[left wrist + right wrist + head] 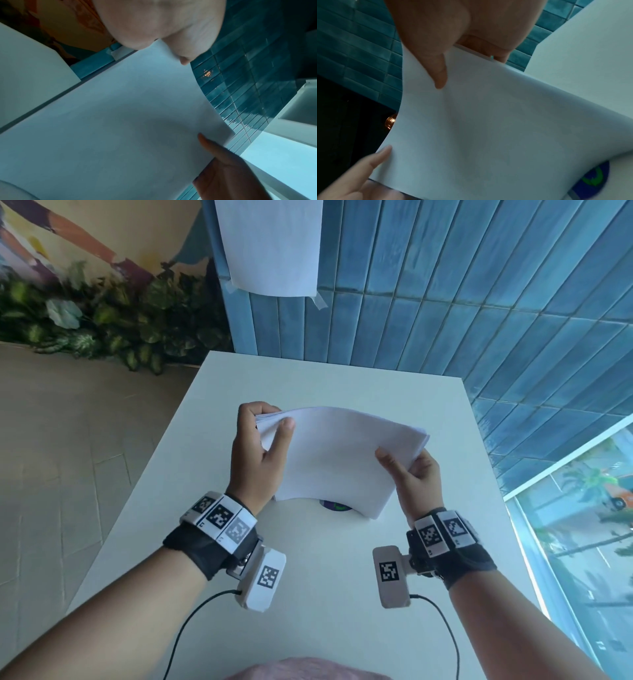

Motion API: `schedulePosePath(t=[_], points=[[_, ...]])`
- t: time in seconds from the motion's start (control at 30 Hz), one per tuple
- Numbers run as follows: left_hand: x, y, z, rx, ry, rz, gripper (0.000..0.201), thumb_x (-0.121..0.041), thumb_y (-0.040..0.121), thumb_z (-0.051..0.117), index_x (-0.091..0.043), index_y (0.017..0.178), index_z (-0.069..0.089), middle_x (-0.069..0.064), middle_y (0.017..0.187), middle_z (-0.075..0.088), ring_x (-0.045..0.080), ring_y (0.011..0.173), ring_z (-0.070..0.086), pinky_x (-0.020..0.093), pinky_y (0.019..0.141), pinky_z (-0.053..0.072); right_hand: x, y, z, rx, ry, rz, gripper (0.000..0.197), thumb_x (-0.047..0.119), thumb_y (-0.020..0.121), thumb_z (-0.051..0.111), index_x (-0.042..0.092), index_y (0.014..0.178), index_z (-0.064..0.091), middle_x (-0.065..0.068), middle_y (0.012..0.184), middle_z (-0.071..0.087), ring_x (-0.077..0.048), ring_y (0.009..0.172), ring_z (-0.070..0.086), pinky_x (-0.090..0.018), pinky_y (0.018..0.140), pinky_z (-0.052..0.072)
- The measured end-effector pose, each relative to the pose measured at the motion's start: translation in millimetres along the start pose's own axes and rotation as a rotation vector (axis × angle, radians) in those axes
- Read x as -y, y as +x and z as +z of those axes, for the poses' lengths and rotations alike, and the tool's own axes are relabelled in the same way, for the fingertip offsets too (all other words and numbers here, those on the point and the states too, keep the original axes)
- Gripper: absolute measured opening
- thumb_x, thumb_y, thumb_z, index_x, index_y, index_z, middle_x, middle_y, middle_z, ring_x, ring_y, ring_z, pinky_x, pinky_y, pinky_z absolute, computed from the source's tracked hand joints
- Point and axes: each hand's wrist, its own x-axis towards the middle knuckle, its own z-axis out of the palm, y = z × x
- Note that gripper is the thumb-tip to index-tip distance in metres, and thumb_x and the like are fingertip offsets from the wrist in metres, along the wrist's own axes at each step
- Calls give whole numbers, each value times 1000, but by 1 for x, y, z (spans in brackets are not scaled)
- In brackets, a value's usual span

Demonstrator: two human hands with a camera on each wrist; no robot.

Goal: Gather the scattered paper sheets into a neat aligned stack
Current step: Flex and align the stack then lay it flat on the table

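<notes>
A stack of white paper sheets (335, 457) is held above the white table (308, 594), bowed upward in the middle. My left hand (263, 433) grips its far left corner, thumb on top and fingers curled behind. My right hand (407, 470) pinches the right edge, thumb on the top sheet. The stack's near edge dips toward the table. In the left wrist view the paper (111, 128) fills the frame with the left hand (163, 33) at its top corner. The right wrist view shows the paper (496, 128) under the right hand (453, 47).
A blue and green round sticker (334, 506) lies on the table, half hidden under the stack. A white sheet (270, 244) is taped to the blue tiled wall (445, 302) behind. A window (582, 525) is on the right, plants (102, 326) on the left.
</notes>
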Motion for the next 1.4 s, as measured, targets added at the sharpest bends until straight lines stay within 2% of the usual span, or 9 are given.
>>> schedulePosePath(t=[0.23, 0.47, 0.77, 0.97, 1.03, 1.17, 1.23, 1.3, 1.4], points=[[1, 0, 2, 47, -45, 29, 37, -8, 87, 54, -20, 117, 36, 6, 111, 57, 20, 105, 57, 45, 98, 47, 24, 7, 3, -19, -59, -154, 35, 12, 71, 67, 29, 99, 54, 3, 97, 61, -14, 84, 61, -25, 69, 52], [8, 1, -2, 58, 91, 215, 42, -9, 91, 59, -20, 130, 49, 7, 117, 55, -2, 113, 49, 18, 101, 37, 30, 11, 20, -253, 25, -58, 32, 51, 76, 63, 22, 65, 57, -1, 68, 55, -16, 70, 51, -32, 72, 37], [16, 11, -8, 47, 135, 283, 25, -14, 89, 67, -8, 113, 66, 1, 111, 59, 9, 109, 58, 41, 92, 51, 31, 23, 21, -352, -105, -125, 40, 30, 96, 46, 18, 59, 58, 8, 59, 58, -5, 61, 52, -26, 64, 40], [12, 10, -6, 67, 139, 298, 41, -12, 88, 68, -12, 127, 58, 4, 117, 55, 6, 111, 55, 23, 101, 43, 33, 26, 23, -366, -120, -168, 29, 30, 98, 45, 16, 84, 65, 13, 79, 64, 8, 74, 56, -10, 71, 40], [12, 10, -5, 69, 161, 321, 34, -11, 88, 68, -8, 122, 62, 3, 116, 55, 13, 110, 57, 28, 100, 45, 34, 25, 24, -349, -112, -178, 26, 30, 97, 47, 14, 89, 65, 14, 81, 63, 10, 74, 55, -6, 71, 39], [14, 11, -6, 60, 147, 288, 30, -13, 86, 69, -8, 116, 64, 1, 113, 57, 12, 110, 57, 25, 96, 45, 34, 25, 22, -318, -117, -102, 27, 39, 87, 59, 15, 75, 68, -7, 72, 68, -4, 65, 54, -19, 66, 40], [13, 10, -7, 56, 129, 260, 30, -18, 88, 67, -13, 117, 61, -3, 114, 59, 12, 109, 58, 28, 93, 47, 33, 27, 20, -325, -141, -71, 35, 42, 82, 60, 9, 78, 68, -25, 72, 59, -10, 63, 48, -25, 61, 37], [14, 8, -8, 52, 106, 197, 32, -25, 90, 63, -29, 121, 53, -9, 109, 61, 21, 96, 62, 36, 85, 51, 34, 28, 18, -305, -175, -69, 41, 45, 81, 58, 5, 80, 66, -17, 68, 50, -11, 62, 43, -26, 58, 32], [18, 8, -10, 67, 78, 109, 35, -33, 92, 56, -47, 121, 40, 18, 93, 60, 41, 76, 57, 50, 73, 51, 36, 28, 18, -278, -157, -99, 38, 44, 84, 56, 7, 85, 65, -16, 72, 58, -9, 67, 50, -24, 66, 38]])
